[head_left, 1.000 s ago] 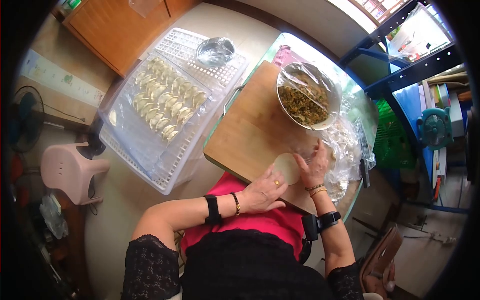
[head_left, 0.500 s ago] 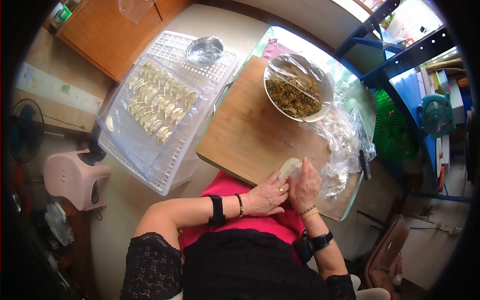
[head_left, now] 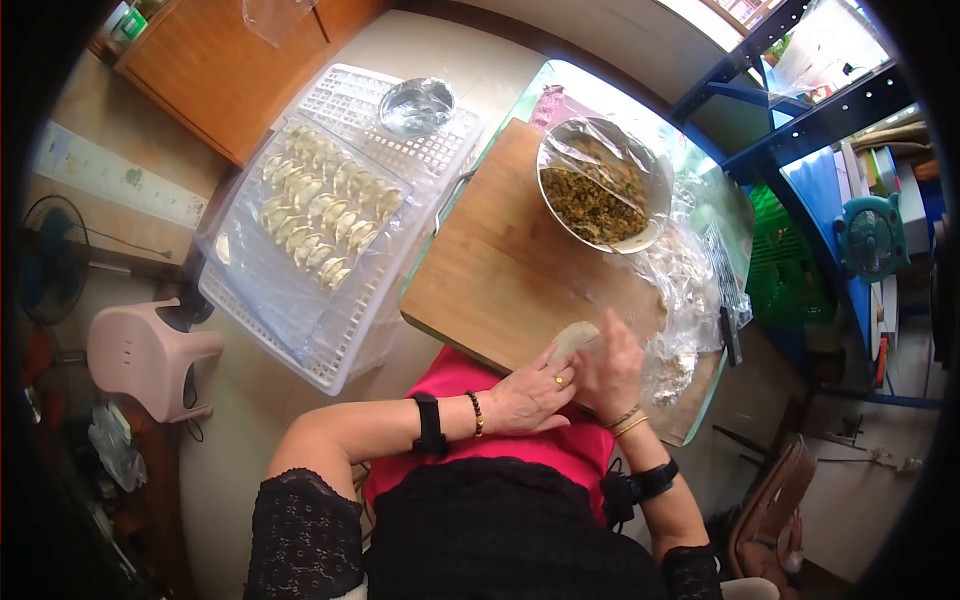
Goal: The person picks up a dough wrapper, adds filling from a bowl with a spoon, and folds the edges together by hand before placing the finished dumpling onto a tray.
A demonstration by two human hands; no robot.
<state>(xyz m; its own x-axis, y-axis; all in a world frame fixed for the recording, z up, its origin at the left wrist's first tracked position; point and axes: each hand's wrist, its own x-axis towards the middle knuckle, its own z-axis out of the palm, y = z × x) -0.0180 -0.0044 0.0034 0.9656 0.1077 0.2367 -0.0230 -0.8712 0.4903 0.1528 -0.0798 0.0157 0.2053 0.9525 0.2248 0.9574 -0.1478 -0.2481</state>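
Note:
A pale, round dumpling wrapper (head_left: 575, 338) is held at the near edge of the wooden board (head_left: 480, 255). The fingers of my left hand (head_left: 532, 400) close on its lower left side, and a gold ring shows on one finger. Right beside the wrapper is my right hand (head_left: 612, 370), raised and slightly blurred, its fingertips near the wrapper's right edge. How those fingers are set is smeared by motion. Beyond the hands stands a metal bowl of chopped filling (head_left: 592, 205), partly covered by clear plastic film.
Left of the board, rows of folded dumplings (head_left: 325, 205) lie on a plastic-covered tray atop a white crate (head_left: 335, 375). A foil-like round bowl (head_left: 416, 106) sits behind them. Crumpled plastic and flour (head_left: 680, 285) lie at right, by a dark-handled tool (head_left: 731, 335). A pink stool (head_left: 145, 355) stands left.
My right hand has shifted slightly and its fingers have lifted a little away from the wrapper. The wrapper shows more openly. My left hand stays nearly in place; the view has moved slightly.

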